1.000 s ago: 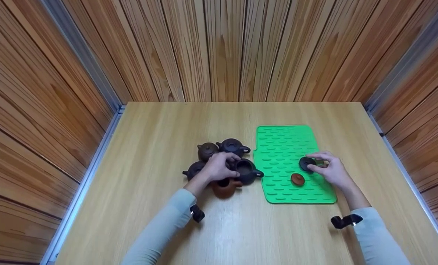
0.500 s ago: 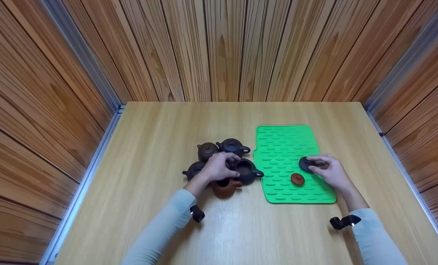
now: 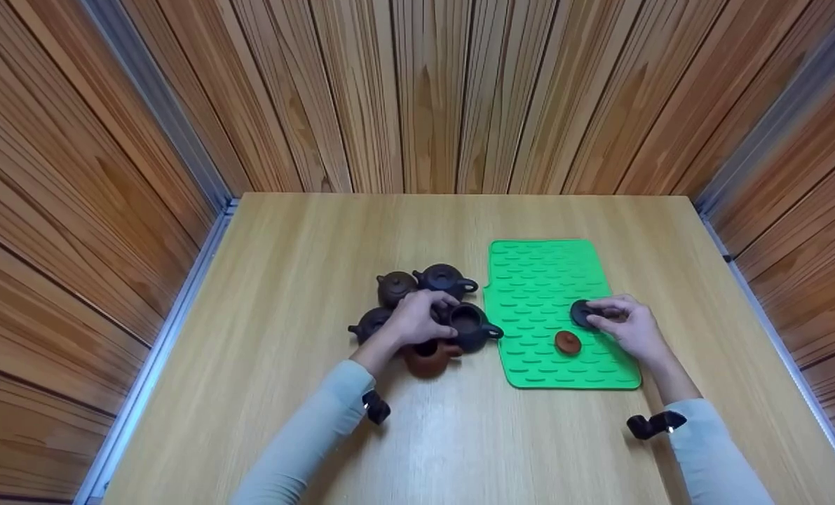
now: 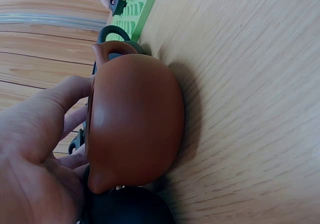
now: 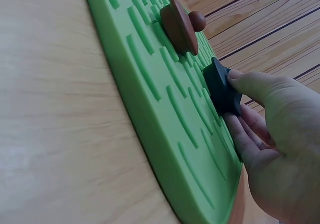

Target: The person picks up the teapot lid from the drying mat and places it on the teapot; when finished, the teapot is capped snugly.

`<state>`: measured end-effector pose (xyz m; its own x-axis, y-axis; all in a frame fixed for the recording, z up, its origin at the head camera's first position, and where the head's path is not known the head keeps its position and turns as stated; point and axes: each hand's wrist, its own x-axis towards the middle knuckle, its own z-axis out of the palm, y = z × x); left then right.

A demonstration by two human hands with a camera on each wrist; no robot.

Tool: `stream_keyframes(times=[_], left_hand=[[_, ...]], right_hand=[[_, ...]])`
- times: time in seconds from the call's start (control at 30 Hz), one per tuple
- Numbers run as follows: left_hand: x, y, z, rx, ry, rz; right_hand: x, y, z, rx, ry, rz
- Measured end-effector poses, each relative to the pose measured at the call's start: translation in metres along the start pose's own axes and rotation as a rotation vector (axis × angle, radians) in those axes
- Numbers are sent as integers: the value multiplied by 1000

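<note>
A wooden table [image 3: 291, 245] is supporting a green mat [image 3: 536, 280], with dark and reddish-brown teapots [image 3: 442, 277] clustering alongside. A person's left hand [image 3: 417, 318] is bending over them, no telling whether its fingers are gripping; the right hand [image 3: 629, 325] is pinching a dark lid [image 3: 579, 314] at the mat, where a reddish-brown lid [image 3: 568, 342] is resting nearby.

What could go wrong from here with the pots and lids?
Chipping: the left hand reaches among crowded teapots; a nudge could knock them together.
Lid clash: the right hand pinches the dark lid near the reddish-brown lid on the green mat; a slip might strike it.
</note>
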<state>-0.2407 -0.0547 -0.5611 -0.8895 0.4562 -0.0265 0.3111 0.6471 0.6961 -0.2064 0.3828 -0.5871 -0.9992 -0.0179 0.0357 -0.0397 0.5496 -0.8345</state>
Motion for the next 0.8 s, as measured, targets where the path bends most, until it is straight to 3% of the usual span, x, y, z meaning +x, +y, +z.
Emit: stream_keyframes(times=[0.23,0.37,0.57,0.8], left_hand=[[17,-33,16,14,5,37],[23,-42,21,22,4,30],[19,-36,17,9,3,23],[16,-28,15,-1,4,18]], right_hand=[[1,2,3,13,40,-22],[1,1,5,-1,52,-27],[2,1,7,1,67,-31],[1,-3,2,0,29,-28]])
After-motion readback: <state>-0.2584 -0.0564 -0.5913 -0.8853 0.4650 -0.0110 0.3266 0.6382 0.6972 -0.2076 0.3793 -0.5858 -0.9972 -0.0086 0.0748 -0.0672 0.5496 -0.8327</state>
